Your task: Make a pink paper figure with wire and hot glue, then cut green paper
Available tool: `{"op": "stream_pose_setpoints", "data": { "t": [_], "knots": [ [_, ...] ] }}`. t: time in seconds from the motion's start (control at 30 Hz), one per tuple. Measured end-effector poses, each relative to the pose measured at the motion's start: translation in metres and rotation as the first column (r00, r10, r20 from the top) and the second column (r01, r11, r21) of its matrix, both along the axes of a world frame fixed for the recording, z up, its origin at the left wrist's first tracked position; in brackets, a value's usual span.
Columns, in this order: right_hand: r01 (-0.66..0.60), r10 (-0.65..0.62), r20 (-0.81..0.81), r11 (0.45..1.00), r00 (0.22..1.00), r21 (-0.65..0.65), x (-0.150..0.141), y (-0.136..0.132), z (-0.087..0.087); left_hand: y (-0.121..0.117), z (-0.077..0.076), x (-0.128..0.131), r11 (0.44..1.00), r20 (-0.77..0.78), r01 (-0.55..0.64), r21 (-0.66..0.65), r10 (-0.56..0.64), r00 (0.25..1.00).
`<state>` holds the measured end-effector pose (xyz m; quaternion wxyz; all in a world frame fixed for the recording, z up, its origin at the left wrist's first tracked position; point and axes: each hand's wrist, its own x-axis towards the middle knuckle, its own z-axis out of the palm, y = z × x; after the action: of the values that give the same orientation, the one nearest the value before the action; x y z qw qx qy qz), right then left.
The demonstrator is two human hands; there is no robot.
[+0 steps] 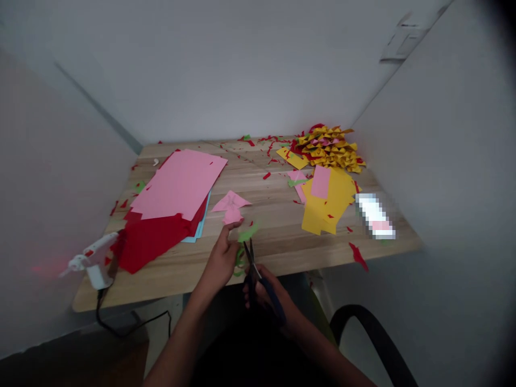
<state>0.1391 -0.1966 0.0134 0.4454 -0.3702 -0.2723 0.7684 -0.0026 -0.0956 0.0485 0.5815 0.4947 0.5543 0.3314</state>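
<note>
My right hand is closed around the dark blue handles of a pair of scissors. Their blades point away from me and are slightly apart. Just beyond the tips is a small piece of green paper, a little blurred. My left hand has this green paper between its thumb side and its stretched index finger; the exact contact is hard to see. Curled green strips lie or hang beside its fingers. Near the index fingertip is a pink paper cut-out with pointed wings, flat on the table.
On the left are pink sheets, red paper and a white glue gun with a black cord. To the right lie yellow sheets, a folded yellow paper piece and a blurred-out phone-shaped object. Red scraps litter the wooden table.
</note>
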Motion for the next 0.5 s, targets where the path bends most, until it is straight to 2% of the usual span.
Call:
{"op": "stream_pose_setpoints", "data": {
  "t": [0.1,0.2,0.3,0.37,0.5],
  "knots": [
    [-0.026,0.027,0.081,1.0,0.996,-0.012,-0.001,0.008,-0.005,-0.002,-0.007,-0.003,1.0,0.051,0.002,-0.001,-0.002,0.999],
    [-0.042,0.041,0.125,0.999,0.991,0.007,-0.001,0.011,-0.006,-0.002,-0.007,-0.004,1.0,0.067,-0.025,0.007,0.024,0.997],
    [-0.054,0.049,0.175,0.998,0.983,0.021,0.002,0.009,-0.003,-0.001,-0.001,-0.003,0.995,0.112,-0.098,-0.009,0.098,0.989],
    [-0.093,0.087,0.184,0.995,0.979,0.022,0.005,0.006,0.002,0.0,0.005,-0.003,0.987,0.199,-0.143,-0.075,0.155,0.968],
    [-0.169,0.158,0.134,0.983,0.978,0.073,0.009,0.005,0.01,0.0,0.017,-0.002,0.974,0.354,-0.075,-0.212,0.148,0.923]
  ]
}}
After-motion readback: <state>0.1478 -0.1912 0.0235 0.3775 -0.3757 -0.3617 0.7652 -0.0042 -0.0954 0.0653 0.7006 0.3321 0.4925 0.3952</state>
